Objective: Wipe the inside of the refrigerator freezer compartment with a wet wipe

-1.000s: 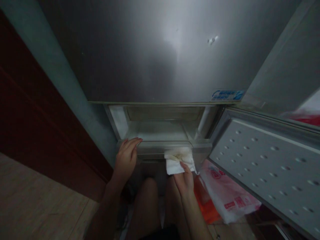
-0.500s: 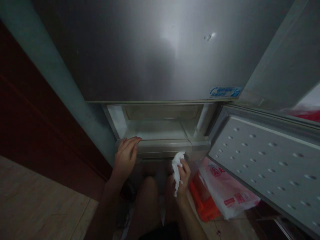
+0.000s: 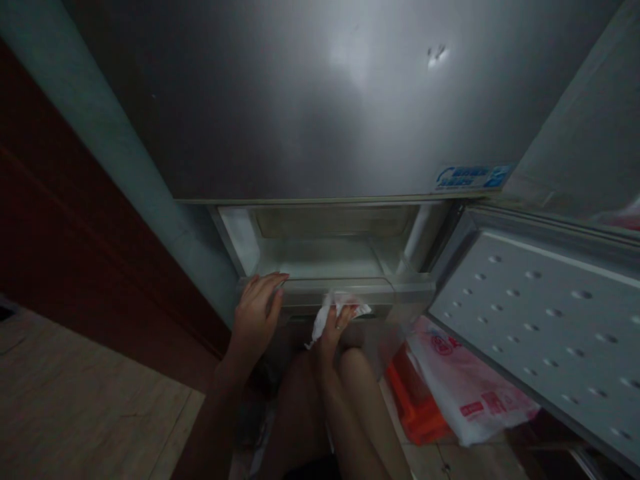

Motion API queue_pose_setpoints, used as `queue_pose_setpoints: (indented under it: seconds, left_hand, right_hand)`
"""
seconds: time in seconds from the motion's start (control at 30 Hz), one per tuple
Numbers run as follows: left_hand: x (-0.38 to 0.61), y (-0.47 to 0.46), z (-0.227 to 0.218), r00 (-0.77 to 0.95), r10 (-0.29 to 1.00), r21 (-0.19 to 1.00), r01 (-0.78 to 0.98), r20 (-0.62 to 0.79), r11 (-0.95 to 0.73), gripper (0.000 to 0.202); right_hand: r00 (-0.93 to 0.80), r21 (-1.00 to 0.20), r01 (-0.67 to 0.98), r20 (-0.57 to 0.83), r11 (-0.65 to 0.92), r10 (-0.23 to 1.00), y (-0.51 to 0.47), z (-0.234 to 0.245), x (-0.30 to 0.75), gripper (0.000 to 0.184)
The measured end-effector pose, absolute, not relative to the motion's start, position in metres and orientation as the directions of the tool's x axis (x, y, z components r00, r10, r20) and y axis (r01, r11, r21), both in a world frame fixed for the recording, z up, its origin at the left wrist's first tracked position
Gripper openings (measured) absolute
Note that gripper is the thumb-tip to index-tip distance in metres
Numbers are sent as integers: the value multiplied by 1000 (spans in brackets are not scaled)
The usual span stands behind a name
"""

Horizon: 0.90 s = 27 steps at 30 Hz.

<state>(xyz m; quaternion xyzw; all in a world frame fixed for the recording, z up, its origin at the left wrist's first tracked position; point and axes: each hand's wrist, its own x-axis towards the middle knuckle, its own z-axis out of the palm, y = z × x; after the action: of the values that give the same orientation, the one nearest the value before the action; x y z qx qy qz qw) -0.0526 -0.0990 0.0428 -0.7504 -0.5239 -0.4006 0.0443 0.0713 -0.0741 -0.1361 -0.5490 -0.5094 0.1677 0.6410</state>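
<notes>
A pulled-out clear freezer drawer (image 3: 345, 285) sits below the fridge's closed upper door. At its left end my left hand (image 3: 256, 310) grips the top edge, fingers over the rim and thumb in front. My right hand (image 3: 333, 337) holds a crumpled white tissue (image 3: 323, 320) against the drawer's front panel. Part of the tissue spreads out beyond the fingertips, and the palm is hidden from view. Inside the drawer the pale bottom and back wall show behind the rim.
The fridge's lower door (image 3: 540, 313) stands swung out at the right. Beneath it are an orange container (image 3: 417, 407) and a pink-and-white plastic bag (image 3: 473, 393) on the tiled floor (image 3: 100, 393). A dark red wooden panel (image 3: 85, 227) stands close on the left. My knees are under the drawer.
My right hand has moved left and up with the tissue, which now lies spread against the drawer front. My left hand keeps its place on the rim. The view has shifted slightly.
</notes>
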Motion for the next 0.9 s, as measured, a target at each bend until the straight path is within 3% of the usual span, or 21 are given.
queue_pose_setpoints:
  seconds: [0.23,0.4,0.67,0.9]
  left_hand:
    - [-55,-98,42,139,747,345,822,650,-453,35]
    - [-56,-98,41,144,753,335,831,642,-444,35]
    - [-55,-98,40,138,755,334,836,641,-436,35]
    - [-56,-97,41,144,769,350,827,623,-439,35]
  right_hand:
    - [216,-701,608,598,373,772,-73,-121,36,64]
    - [29,-497,749,685,438,728,-73,-113,32,61]
    - [-346,-229,819,535,527,771,-68,-115,66,47]
    - [-485,-131,767,525,629,700,-70,-125,93,64]
